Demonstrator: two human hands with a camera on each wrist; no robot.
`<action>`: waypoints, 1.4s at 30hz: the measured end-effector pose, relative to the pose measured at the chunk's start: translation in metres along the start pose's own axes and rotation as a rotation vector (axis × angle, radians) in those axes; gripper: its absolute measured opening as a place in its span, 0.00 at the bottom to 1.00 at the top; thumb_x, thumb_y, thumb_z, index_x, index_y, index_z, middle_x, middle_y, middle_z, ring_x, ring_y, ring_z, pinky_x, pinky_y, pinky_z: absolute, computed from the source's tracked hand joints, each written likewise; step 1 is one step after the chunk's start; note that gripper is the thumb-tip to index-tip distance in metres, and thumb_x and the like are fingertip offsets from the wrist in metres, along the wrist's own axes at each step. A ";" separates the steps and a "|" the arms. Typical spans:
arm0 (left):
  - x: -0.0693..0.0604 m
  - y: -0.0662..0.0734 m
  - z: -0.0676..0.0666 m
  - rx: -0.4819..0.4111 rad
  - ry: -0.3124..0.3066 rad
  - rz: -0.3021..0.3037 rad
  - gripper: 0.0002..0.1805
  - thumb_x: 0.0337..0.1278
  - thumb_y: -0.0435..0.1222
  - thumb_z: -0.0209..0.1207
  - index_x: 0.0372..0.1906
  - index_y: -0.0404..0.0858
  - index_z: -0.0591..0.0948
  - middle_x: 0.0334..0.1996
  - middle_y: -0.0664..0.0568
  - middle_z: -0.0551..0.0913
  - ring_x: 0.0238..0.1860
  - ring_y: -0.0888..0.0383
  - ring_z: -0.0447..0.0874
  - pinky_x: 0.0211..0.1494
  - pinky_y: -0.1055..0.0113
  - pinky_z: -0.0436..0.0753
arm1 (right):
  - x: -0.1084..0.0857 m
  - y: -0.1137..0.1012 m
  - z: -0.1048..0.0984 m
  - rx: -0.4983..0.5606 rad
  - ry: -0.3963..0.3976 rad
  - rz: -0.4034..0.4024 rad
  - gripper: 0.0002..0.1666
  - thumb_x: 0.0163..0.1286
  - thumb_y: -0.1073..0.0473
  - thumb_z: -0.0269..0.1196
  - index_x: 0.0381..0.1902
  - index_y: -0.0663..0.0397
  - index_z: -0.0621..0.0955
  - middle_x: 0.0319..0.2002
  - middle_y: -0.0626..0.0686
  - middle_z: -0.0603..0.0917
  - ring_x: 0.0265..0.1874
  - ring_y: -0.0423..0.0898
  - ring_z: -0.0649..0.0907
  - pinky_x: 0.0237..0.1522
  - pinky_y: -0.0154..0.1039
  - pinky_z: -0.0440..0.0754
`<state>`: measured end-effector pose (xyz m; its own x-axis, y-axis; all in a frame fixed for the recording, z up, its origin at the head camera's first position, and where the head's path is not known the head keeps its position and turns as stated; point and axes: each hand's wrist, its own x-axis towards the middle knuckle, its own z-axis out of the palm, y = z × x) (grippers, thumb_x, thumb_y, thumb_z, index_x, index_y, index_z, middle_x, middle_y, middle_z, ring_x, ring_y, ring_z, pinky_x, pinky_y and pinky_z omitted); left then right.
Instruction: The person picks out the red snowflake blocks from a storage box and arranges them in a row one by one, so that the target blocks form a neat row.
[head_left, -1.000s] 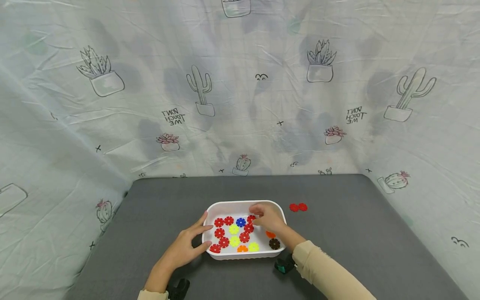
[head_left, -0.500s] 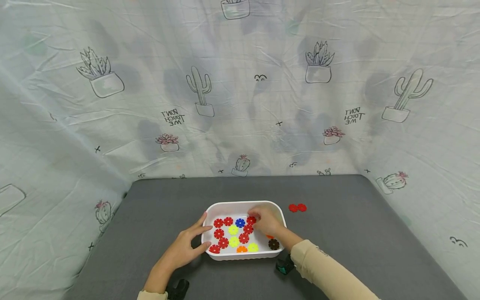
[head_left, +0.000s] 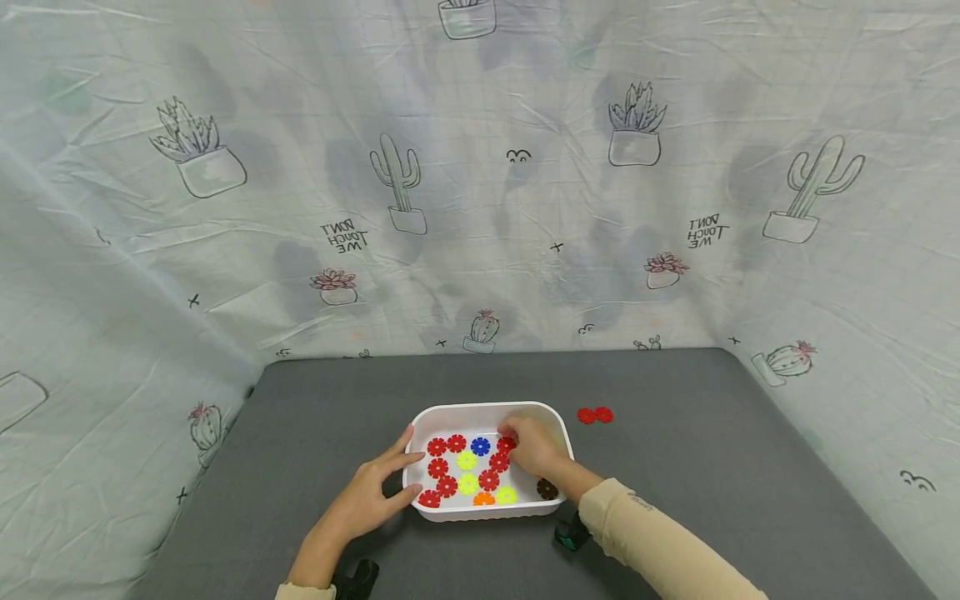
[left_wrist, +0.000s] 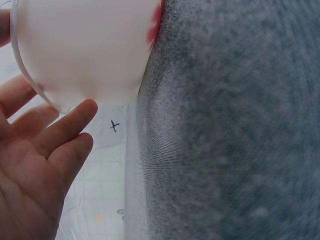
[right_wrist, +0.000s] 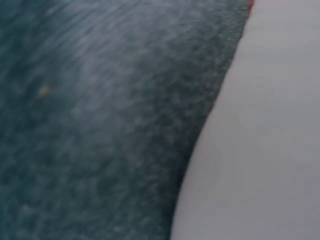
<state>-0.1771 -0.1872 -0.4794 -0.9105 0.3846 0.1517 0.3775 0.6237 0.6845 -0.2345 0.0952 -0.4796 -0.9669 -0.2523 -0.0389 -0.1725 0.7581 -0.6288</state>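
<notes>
A white plastic tray (head_left: 480, 511) holds notched plastic snowflake discs in red, yellow, blue, orange and brown. At its left end my left hand (head_left: 367, 496) holds the rim, thumb and some fingers over it. In the left wrist view, other fingers of the left hand (left_wrist: 40, 150) lie outside the tray's wall (left_wrist: 90, 50). My right hand (head_left: 536, 446) reaches inside the tray and pinches a red snowflake disc (head_left: 505, 444), partly covered by its fingers. Below this disc run more red discs (head_left: 489, 480) in a row that looks joined.
Two red discs (head_left: 595, 415) lie side by side on the grey table (head_left: 675, 467), right of the tray. A brown disc (head_left: 547, 489) shows beneath my right wrist. Behind the table hangs a pale curtain (head_left: 480, 208) with cactus drawings.
My right hand has closed its fingers on the red disc. That disc and the red row below it have shifted slightly right and nearer. My left hand stays at the rim.
</notes>
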 end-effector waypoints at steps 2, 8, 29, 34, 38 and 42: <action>0.000 0.000 0.000 0.005 -0.001 -0.005 0.27 0.56 0.47 0.62 0.60 0.42 0.78 0.73 0.50 0.57 0.69 0.47 0.63 0.63 0.42 0.68 | 0.000 -0.002 0.001 -0.034 0.009 -0.001 0.20 0.54 0.75 0.64 0.46 0.60 0.81 0.41 0.53 0.83 0.39 0.47 0.78 0.52 0.46 0.80; 0.000 -0.001 -0.001 0.016 0.000 -0.009 0.27 0.56 0.48 0.62 0.60 0.42 0.78 0.73 0.50 0.57 0.69 0.46 0.63 0.63 0.41 0.69 | 0.001 -0.006 0.003 -0.098 0.021 0.024 0.17 0.54 0.75 0.65 0.41 0.57 0.80 0.36 0.51 0.80 0.35 0.45 0.76 0.50 0.43 0.81; 0.002 0.000 -0.004 0.005 -0.006 0.002 0.26 0.56 0.48 0.62 0.60 0.42 0.78 0.73 0.49 0.57 0.69 0.46 0.64 0.63 0.42 0.69 | -0.002 -0.010 0.002 -0.131 0.038 0.039 0.13 0.56 0.70 0.67 0.39 0.55 0.80 0.36 0.51 0.78 0.35 0.45 0.74 0.46 0.41 0.81; 0.003 0.001 -0.004 -0.018 -0.014 -0.018 0.27 0.55 0.47 0.63 0.60 0.42 0.78 0.73 0.51 0.57 0.69 0.47 0.62 0.64 0.42 0.68 | -0.001 -0.007 0.000 -0.062 0.061 0.022 0.13 0.55 0.69 0.68 0.40 0.57 0.81 0.35 0.51 0.80 0.33 0.45 0.75 0.43 0.41 0.81; 0.003 0.001 -0.004 -0.015 -0.007 -0.016 0.27 0.55 0.47 0.63 0.59 0.43 0.78 0.73 0.52 0.58 0.69 0.48 0.63 0.63 0.42 0.69 | 0.000 -0.005 -0.003 -0.018 0.071 0.011 0.13 0.55 0.67 0.69 0.40 0.57 0.82 0.32 0.49 0.81 0.32 0.44 0.75 0.40 0.39 0.81; 0.004 0.001 -0.004 -0.012 0.003 -0.003 0.26 0.55 0.46 0.63 0.59 0.43 0.78 0.73 0.51 0.58 0.69 0.46 0.64 0.62 0.42 0.70 | 0.002 -0.005 -0.006 0.027 0.067 0.004 0.15 0.56 0.64 0.70 0.43 0.57 0.84 0.33 0.49 0.82 0.31 0.43 0.76 0.37 0.37 0.80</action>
<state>-0.1807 -0.1881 -0.4748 -0.9120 0.3810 0.1520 0.3732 0.6168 0.6931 -0.2363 0.0948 -0.4724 -0.9782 -0.2076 0.0103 -0.1644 0.7422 -0.6497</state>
